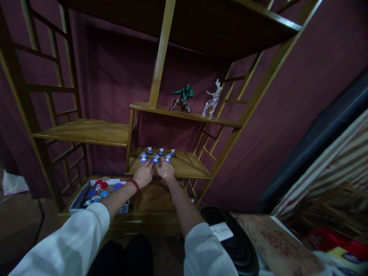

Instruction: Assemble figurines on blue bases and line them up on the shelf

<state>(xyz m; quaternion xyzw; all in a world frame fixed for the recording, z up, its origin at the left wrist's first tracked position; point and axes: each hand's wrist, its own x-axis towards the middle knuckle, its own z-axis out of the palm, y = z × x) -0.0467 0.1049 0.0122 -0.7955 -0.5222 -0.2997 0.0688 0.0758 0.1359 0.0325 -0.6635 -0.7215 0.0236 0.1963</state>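
On the lower shelf (184, 168) several small figurines stand in two rows. The back row has white-headed ones on black bases: a left one (150, 151), a middle one (161, 152) and a right one (173, 153). In front are purple-and-white ones: a left one (143, 157), a middle one (155, 158) and a right one (168, 157). My left hand (144, 174), with a red bead bracelet, reaches to the middle front figurine, fingers stretched and apart. From the other side my right hand (165, 168) has its extended fingertips at that same figurine; firm contact is unclear.
A box (75, 201) of colourful flat figures sits low on the left. On the shelf above stand a green-and-bronze crouching statue (184, 99) and a clear deer figure (212, 100). A wooden post (161, 53) rises there. A black ridged round object (238, 245) lies lower right.
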